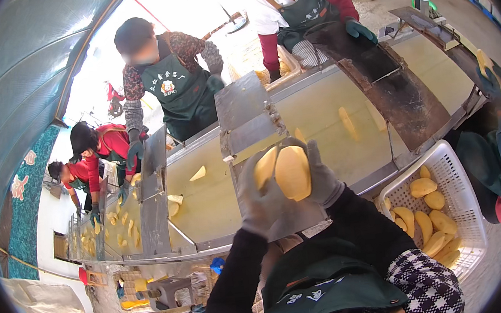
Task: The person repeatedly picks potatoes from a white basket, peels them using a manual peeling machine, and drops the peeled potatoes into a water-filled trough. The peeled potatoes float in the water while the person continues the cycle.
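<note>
My left hand [261,200], in a grey glove, holds a peeled yellow piece [266,167], perhaps a root vegetable or fruit. My right hand [322,174], gloved too, is closed around the side of a larger rounded yellow piece [293,173]. Both pieces are side by side between my hands, above a metal plate [304,219] at the edge of a long water trough [211,223]. My hands partly cover them, and whether the two pieces are joined I cannot tell. A pale wedge [198,173] and other pieces lie in the water to the left.
A white perforated basket [466,208] of peeled yellow pieces stands at my right. Metal plates [245,100] cross the trough. Several people in aprons stand across it; a co-worker's gloved hands [490,81] hold a piece at far right. A grey stool [170,291] stands lower left.
</note>
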Demonstrator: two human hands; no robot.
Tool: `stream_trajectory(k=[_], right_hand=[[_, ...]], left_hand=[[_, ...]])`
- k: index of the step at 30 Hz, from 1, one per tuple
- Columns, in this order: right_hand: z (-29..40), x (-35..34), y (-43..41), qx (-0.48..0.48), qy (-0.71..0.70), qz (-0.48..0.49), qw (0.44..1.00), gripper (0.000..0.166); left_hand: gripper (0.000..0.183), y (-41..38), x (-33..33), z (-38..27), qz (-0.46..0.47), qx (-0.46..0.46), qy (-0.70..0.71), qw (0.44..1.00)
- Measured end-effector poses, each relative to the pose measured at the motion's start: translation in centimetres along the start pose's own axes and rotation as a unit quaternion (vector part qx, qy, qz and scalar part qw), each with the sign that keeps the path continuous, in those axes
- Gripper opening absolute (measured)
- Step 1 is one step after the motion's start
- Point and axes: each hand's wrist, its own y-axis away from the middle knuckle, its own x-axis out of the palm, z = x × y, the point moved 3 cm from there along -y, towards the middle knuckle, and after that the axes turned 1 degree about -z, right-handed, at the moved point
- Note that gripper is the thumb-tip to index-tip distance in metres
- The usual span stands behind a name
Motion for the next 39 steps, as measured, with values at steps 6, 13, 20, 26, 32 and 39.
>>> stream_trajectory(k=[6, 13, 20, 26, 32, 39], right_hand=[[-0.4, 0.5, -0.3, 0.021, -0.119, 0.022, 0.992, 0.057], [-0.3, 1.2, -0.3, -0.080, -0.020, -0.041, 0.996, 0.051], [1.0, -0.3, -1.3, -0.303, 0.698, 0.030, 0.648, 0.050], [-0.5, -5.8, -4.7, -0.107, 0.739, -0.167, 0.644, 0.067], [-3.6, -8.8, -6.2, -0.034, 0.621, -0.160, 0.767, 0.060], [-4.4, -10.0, -6.1, -0.108, 0.611, -0.145, 0.771, 0.056]], left_hand=[[0.045, 0.3, 2.6, 0.9, 0.043, -0.120, 0.251, 0.959], [0.047, 1.4, 4.8, -2.0, 0.057, -0.192, 0.570, 0.796], [0.059, 1.4, 1.8, 0.8, -0.061, -0.020, 0.045, 0.997], [0.059, -2.2, 2.6, 6.8, -0.060, 0.002, -0.261, 0.964], [0.042, -5.9, 2.4, 10.5, -0.039, 0.109, -0.259, 0.959], [0.041, -16.6, 6.0, 16.2, -0.084, -0.022, -0.277, 0.957]])
